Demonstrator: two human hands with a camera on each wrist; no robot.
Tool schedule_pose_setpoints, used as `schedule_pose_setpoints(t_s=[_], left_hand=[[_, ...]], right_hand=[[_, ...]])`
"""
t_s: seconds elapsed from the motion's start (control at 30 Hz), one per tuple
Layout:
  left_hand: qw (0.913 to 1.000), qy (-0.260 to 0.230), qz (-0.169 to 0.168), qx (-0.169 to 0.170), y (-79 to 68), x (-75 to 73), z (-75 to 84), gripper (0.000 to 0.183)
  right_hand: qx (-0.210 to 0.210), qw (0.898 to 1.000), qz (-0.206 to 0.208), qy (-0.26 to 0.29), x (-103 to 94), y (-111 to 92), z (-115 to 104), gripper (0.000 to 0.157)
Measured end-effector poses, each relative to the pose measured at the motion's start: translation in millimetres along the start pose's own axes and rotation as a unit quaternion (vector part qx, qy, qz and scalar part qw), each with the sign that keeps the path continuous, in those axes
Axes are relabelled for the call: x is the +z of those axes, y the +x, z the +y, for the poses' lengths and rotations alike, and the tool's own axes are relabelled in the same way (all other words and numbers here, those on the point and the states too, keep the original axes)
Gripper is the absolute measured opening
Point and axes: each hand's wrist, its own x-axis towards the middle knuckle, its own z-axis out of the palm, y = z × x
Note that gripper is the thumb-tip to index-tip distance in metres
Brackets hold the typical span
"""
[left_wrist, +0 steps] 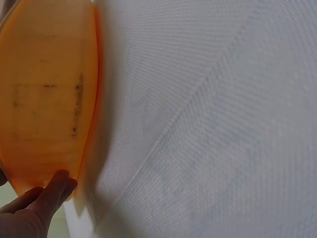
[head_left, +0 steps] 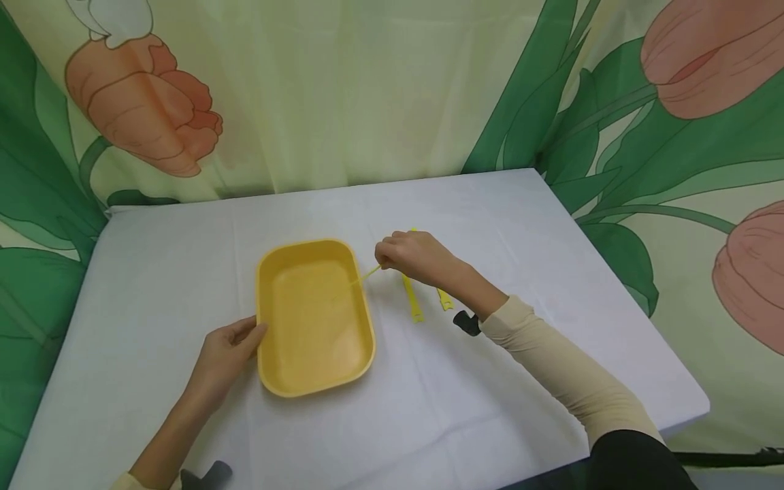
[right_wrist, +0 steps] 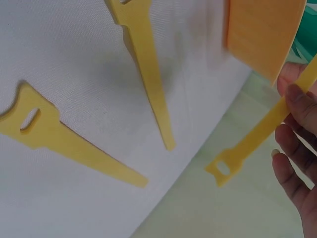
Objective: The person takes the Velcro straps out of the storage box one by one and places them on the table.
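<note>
My left hand (head_left: 228,354) grips the left rim of a yellow plastic tray (head_left: 315,320). In the left wrist view the tray's underside (left_wrist: 49,104) shows dark smudges, and fingertips of the left hand (left_wrist: 34,213) press against its lower end. Just past the tray's right rim, my right hand (head_left: 419,257) pinches a yellow hook-and-loop cable tie (right_wrist: 262,129) between thumb and fingers. One end of that tie, with a slotted head, hangs free; the other reaches toward the tray. Two more yellow ties, one longer in view (right_wrist: 153,74) and one beside it (right_wrist: 84,151), lie on the white cloth.
A white-clothed table (head_left: 490,408) lies under everything, its far edge near a flower-printed curtain (head_left: 367,88). Dark wrist-worn devices stick out beside both sleeves, one near the right cuff (head_left: 467,322). A dark bar (head_left: 723,459) is at the lower right.
</note>
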Motion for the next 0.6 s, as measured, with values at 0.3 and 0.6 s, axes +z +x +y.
schedule_pose_setpoints(t_s=[0.3, 0.6], left_hand=[[1.0000, 0.001, 0.001, -0.004, 0.4, 0.1, 1.4, 0.077], [1.0000, 0.004, 0.001, -0.007, 0.0, 1.5, 3.8, 0.075]], right_hand=[[0.067, 0.994, -0.039, 0.075, -6.1, -3, 6, 0.007], [0.103, 0.981, -0.066, 0.149, -7.6, -6, 13, 0.006]])
